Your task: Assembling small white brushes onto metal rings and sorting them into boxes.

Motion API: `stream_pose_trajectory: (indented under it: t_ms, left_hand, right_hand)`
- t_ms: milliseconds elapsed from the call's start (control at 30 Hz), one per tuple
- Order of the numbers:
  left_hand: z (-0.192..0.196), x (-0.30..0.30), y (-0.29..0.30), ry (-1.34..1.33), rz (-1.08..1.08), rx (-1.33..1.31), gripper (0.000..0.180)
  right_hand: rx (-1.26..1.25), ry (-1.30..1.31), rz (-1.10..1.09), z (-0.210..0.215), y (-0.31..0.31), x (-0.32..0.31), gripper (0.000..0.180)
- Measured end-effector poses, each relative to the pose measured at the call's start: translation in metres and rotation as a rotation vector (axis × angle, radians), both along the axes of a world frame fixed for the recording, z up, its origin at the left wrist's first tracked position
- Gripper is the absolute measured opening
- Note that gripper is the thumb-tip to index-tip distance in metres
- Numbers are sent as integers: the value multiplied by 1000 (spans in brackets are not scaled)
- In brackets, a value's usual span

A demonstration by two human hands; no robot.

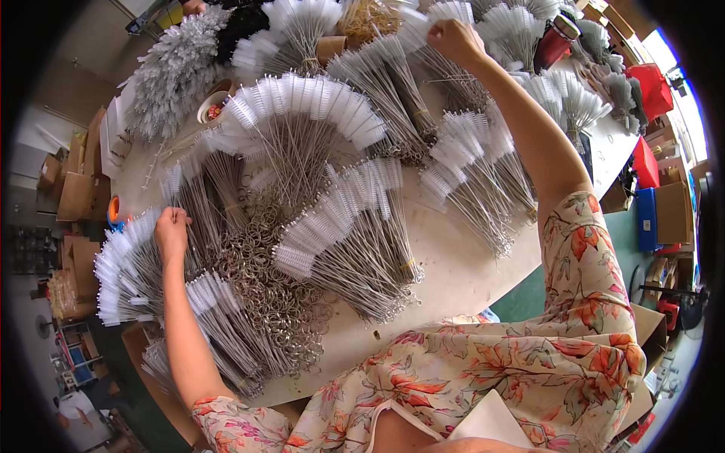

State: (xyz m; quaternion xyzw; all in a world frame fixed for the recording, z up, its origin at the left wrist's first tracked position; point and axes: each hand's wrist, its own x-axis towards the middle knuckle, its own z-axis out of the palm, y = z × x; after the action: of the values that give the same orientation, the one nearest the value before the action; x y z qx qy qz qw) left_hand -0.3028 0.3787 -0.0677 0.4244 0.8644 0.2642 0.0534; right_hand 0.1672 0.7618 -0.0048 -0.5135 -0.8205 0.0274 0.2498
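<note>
White nylon-looking bristles are crowding my remote view, fanning out above thin wire stems all over the counter (468, 283). I'm following two bare hands through the head camera. On the near left side, the left hand (173, 226) is curling its fingers inward just beside a fan of brushes (124, 264); I can't tell whether it is pinching a stem or only resting there. Up at the far side, the right hand (455, 41) is reaching at full stretch over another clump of brushes (462, 83), its fingers bent together, but the angle is hiding whether anything is between them.

The brushes are lying in sheaves, bristle heads mostly turning away from the body and wire ends pointing nearer, probably because that is keeping the soft ends from being crushed and the stems easy to grab. A large fan (298, 106) is spreading its heads across the middle, while a thick bundle (325, 230) is slanting in front of it. Heaped metal rings (283, 298) are sitting between the left and middle bundles, presumably placed for either hand to reach. Farther back, grey bristly pieces (170, 72) are piling up beside a white bowl (215, 109), seemingly keeping different stock apart, and a red cup (557, 41) is standing among the far-right bundles.
</note>
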Motion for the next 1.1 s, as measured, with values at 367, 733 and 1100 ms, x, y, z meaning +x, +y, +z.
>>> stream_pose_trajectory:
  t_ms: [367,733,1100]
  left_hand:
    - [14,3,11,200,-27,-217,14]
    - [92,89,-10,-534,13,550,25]
    - [82,166,-136,-935,47,570,25]
  right_hand:
    - [139,-221,-180,-4,10,7,23]
    - [-98,-68,391,-12,-14,-53,25]
    - [-368,-279,299,-10,-47,-67,34]
